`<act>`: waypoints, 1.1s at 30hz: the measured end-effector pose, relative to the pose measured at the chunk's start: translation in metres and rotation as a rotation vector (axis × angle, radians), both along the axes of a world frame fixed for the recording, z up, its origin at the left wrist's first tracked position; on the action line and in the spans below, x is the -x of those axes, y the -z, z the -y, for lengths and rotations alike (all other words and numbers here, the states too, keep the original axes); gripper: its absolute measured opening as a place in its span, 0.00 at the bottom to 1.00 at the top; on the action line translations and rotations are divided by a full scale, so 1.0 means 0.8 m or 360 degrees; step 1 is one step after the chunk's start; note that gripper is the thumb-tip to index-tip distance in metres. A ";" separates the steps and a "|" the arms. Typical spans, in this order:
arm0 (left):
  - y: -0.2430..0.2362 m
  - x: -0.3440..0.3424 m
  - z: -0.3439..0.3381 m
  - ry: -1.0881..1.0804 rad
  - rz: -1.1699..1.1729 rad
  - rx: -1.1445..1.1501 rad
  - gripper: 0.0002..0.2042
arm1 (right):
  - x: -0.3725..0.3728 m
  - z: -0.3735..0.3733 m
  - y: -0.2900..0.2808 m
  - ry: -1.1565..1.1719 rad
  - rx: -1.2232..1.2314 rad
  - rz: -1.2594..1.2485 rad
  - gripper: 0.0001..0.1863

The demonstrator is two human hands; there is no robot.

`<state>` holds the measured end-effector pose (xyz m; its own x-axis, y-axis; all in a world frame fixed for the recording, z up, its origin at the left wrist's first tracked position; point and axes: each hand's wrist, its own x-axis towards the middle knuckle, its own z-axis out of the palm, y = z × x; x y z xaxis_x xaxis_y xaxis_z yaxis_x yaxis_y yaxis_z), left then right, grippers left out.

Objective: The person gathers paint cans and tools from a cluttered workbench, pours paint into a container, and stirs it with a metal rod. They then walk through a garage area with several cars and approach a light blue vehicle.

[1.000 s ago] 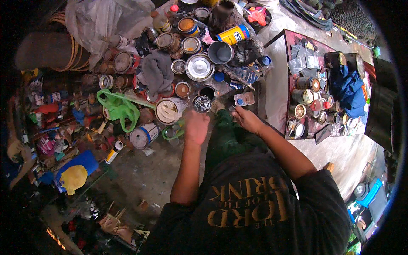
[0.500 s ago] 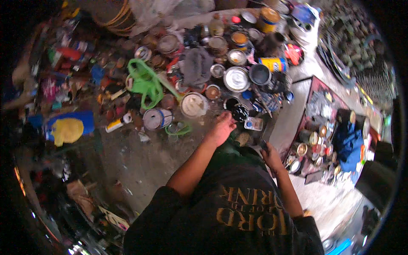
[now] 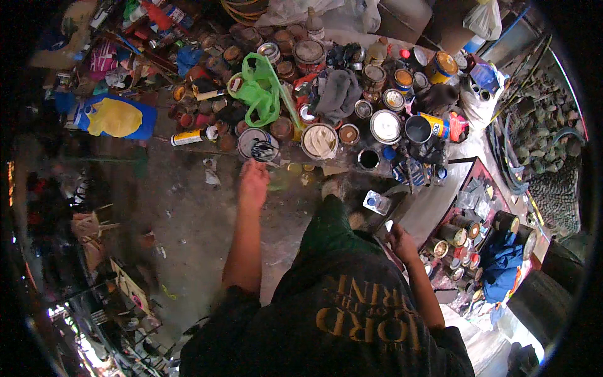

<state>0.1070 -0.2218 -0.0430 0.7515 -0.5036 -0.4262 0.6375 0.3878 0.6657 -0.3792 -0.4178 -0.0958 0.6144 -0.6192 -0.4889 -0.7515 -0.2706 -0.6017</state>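
Observation:
My left hand [image 3: 253, 181] is closed on the edge of a round can lid [image 3: 265, 151] smeared with black paint. The lid is over or against the top of a grey paint can [image 3: 249, 139]; I cannot tell whether they touch. An open can of black paint [image 3: 369, 159] stands to the right, beside a blue cap [image 3: 389, 152]. Close to my body on the right, my right hand [image 3: 402, 244] is closed around a small tool with a pale flat tip [image 3: 389, 225]; its exact kind is hidden. A clear plastic container [image 3: 377, 202] lies near that hand.
Many paint cans crowd the far side, among them a white-lidded can [image 3: 385, 127], a green plastic bag [image 3: 259, 88] and a grey rag [image 3: 338, 94]. A yellow and white tube [image 3: 193, 136] lies left. On the right, a red tray [image 3: 480, 176] holds small cans and blue cloth [image 3: 502, 251].
My left hand has moved left with the black-smeared lid, from beside the open black can to the grey can. My right hand stays near my body. The whole view has shifted.

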 end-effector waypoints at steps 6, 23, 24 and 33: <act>0.002 -0.061 -0.009 -0.0129 0.0009 -0.0432 0.09 | -0.080 0.002 -0.077 0.0061 0.0149 0.0256 0.16; -0.019 -0.091 -0.030 0.0212 0.0246 -0.0892 0.25 | -0.524 0.047 -0.123 -0.0209 0.1133 0.0217 0.17; -0.022 -0.089 -0.028 0.0206 0.0232 -0.0879 0.25 | -0.526 0.048 -0.115 -0.0175 0.1142 0.0240 0.16; 0.002 -0.099 -0.058 0.0268 0.0248 -0.0855 0.28 | -0.545 0.042 -0.102 -0.0140 0.1102 0.0027 0.20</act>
<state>0.1860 -0.1757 -0.0442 0.7542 -0.3652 -0.5457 0.5397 -0.1286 0.8319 0.0567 -0.4516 -0.0145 0.6808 -0.7324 0.0104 -0.7011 -0.6556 -0.2804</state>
